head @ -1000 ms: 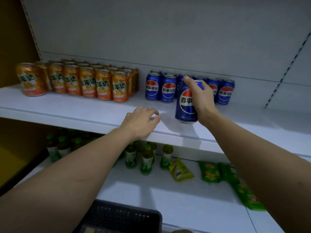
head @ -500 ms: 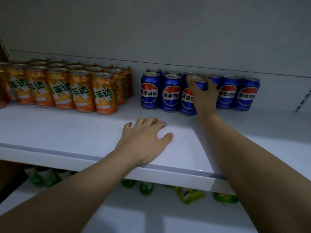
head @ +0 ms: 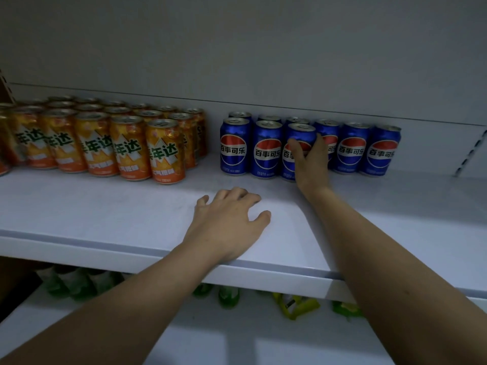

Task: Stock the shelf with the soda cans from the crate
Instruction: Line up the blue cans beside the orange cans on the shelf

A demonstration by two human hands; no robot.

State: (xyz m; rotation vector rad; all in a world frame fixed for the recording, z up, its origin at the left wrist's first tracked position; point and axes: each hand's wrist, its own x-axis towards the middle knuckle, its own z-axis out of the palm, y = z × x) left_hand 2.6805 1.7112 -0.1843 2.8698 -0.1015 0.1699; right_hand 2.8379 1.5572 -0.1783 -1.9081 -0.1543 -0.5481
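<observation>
1. A blue soda can point(head: 299, 143) is being gripped by the right hand point(head: 311, 164), with the fingers wrapped across its front and the thumb laid along its right side.
2. The can is being held upright on the white shelf point(head: 105, 212), third from the left in the front row of blue cans point(head: 266, 150), touching the can to its left.
3. The bottom edge of the can is seen level with its neighbours; whether it is fully set down cannot be told.
4. More blue cans are being shown to the right of the hand and in a second row behind, close to the back panel point(head: 237, 48).
5. The left hand point(head: 229, 222) is being rested palm-down on the shelf near its front edge, fingers loosely spread and slightly bent, holding nothing.
6. A block of orange cans point(head: 129, 148) is being displayed several rows deep on the left of the shelf, apart from the blue group.
7. Green bottles point(head: 226, 296) and yellow-green packets point(head: 295, 304) are being glimpsed on the lower shelf point(head: 210, 338), partly hidden.
</observation>
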